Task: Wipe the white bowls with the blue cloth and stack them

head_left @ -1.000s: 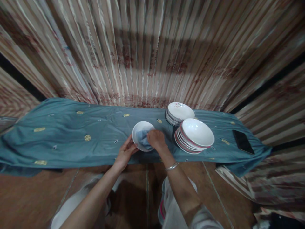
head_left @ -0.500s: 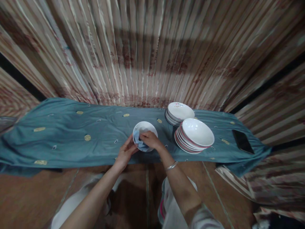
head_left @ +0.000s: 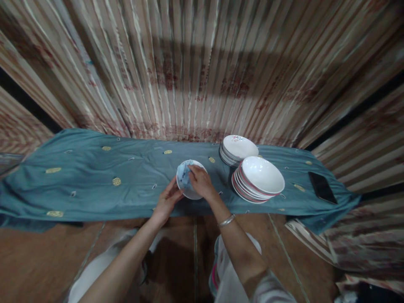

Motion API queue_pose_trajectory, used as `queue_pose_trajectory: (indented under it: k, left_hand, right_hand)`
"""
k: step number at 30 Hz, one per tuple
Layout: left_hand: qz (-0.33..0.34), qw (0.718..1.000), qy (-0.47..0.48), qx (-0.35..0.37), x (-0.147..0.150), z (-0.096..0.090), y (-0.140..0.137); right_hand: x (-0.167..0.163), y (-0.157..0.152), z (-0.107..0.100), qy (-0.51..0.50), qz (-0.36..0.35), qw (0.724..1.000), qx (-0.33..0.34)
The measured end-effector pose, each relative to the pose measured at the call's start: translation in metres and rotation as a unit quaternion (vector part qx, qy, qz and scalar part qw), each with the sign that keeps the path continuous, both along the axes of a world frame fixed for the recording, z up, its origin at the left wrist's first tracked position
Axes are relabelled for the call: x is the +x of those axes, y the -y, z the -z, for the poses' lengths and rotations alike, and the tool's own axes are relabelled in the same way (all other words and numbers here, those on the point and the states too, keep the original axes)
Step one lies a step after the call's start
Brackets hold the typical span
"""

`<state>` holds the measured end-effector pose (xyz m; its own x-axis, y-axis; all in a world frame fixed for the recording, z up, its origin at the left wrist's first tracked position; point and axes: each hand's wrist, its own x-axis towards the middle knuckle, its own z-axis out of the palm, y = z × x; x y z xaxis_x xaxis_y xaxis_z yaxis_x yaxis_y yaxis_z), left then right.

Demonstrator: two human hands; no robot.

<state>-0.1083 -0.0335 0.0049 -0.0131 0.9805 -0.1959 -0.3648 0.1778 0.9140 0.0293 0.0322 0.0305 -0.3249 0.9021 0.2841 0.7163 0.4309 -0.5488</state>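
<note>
The white bowl (head_left: 191, 185) is round, with no long axis to speak of; it is tipped, its open side facing up and toward the near edge. It sits near the middle of the desk (head_left: 94, 185), just left of two stacks of dishes (head_left: 257, 176). The left hand (head_left: 166, 202) cups its near-left rim, fingers curled around it. The right hand (head_left: 200, 183) is closed on a blue cloth (head_left: 183, 174) pressed inside the bowl. A teal cover drapes the desk — striped curtain (head_left: 195, 67) behind, brown floor below, a dark phone (head_left: 322, 187) far right. Half a second ago the cloth lay at the bowl's near-left side; now it is higher, at the far-left rim.
</note>
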Motion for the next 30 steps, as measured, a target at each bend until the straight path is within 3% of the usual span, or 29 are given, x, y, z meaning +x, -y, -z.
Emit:
queue_pose_trajectory:
  k: [8,17,20,24,30]
  left_hand:
    - [-0.016,1.0,-0.013,0.009,0.001,0.0,-0.002]
    - [-0.024,0.999,-0.019,0.012,0.003,0.0,-0.005]
    - [-0.026,1.0,-0.008,0.002,0.004,0.0,-0.005]
    - [-0.023,1.0,0.001,-0.006,0.006,-0.002,-0.005]
    - [-0.01,1.0,-0.008,-0.012,0.007,0.001,-0.006]
  right_hand:
    - [0.009,0.008,-0.018,0.22,0.068,0.973,-0.004]
    - [0.026,0.008,-0.021,0.296,0.068,0.951,-0.057]
    - [0.03,0.008,-0.023,0.291,0.046,0.951,-0.091]
    - [0.03,0.005,-0.025,0.239,-0.038,0.961,-0.134]
    - [0.024,-0.001,-0.016,0.044,-0.125,0.969,-0.211]
